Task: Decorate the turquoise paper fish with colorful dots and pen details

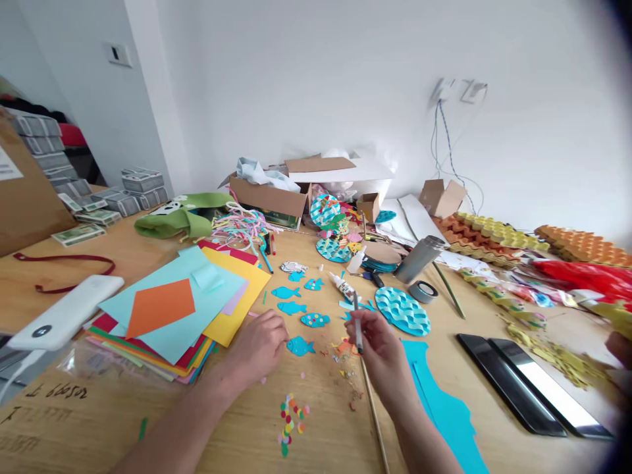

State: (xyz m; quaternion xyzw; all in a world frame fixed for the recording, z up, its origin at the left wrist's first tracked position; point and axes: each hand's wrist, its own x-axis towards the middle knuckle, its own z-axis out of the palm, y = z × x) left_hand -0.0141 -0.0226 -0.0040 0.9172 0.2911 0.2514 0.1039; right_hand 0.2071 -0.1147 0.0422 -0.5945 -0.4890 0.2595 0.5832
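Observation:
My right hand (375,339) grips a grey pen (356,322), held nearly upright above paper scraps. On the table to its left rests my left hand (264,342), its fingers curled in and the tips partly hidden. Close against those fingers lies a blue paper fish (299,346) with drawn details. Beyond it is a blue fish with coloured dots (315,320), then a plain blue fish (291,307) and several others. A white glue bottle (342,287) lies behind the pen. Small coloured paper dots (291,421) are scattered nearer to me.
Stacked coloured paper (162,306) and a white power bank (66,309) lie left. At right are a wavy blue disc (403,311), a steel flask (419,259), tape (423,291), cut blue paper (447,408), a thin stick (375,418) and black glossy slabs (513,382). Another person's hand (619,345) shows far right.

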